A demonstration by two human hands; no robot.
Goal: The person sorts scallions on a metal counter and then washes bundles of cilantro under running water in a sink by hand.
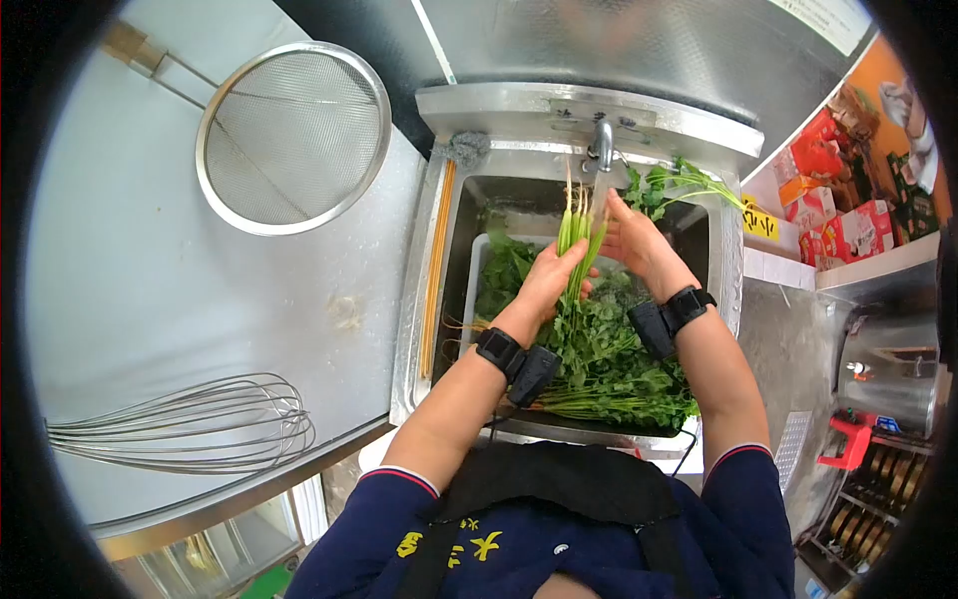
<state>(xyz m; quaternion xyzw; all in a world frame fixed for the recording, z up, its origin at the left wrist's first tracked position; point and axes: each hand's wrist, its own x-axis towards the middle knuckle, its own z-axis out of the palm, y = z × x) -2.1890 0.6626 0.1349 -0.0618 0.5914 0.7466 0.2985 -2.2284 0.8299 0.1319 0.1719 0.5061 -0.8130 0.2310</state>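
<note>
My left hand [549, 280] is closed around a bunch of green stalks [575, 232] with pale roots pointing up toward the faucet [603, 145]. My right hand [631, 238] is just right of the stalks, fingers extended and apart, holding nothing that shows. Water seems to run from the faucet between the hands. Below them, leafy greens [609, 349] fill much of the metal sink [461, 215], partly in a pale tub [477, 262]. More leafy stems [689, 184] lie over the sink's back right corner.
A round strainer [294, 140] and a wire whisk [190, 424] lie on the left counter [200, 299]. Long sticks [437, 270] and a grey scrubber [467, 149] rest on the sink's left rim. Red boxes [848, 238] stand on a shelf at right.
</note>
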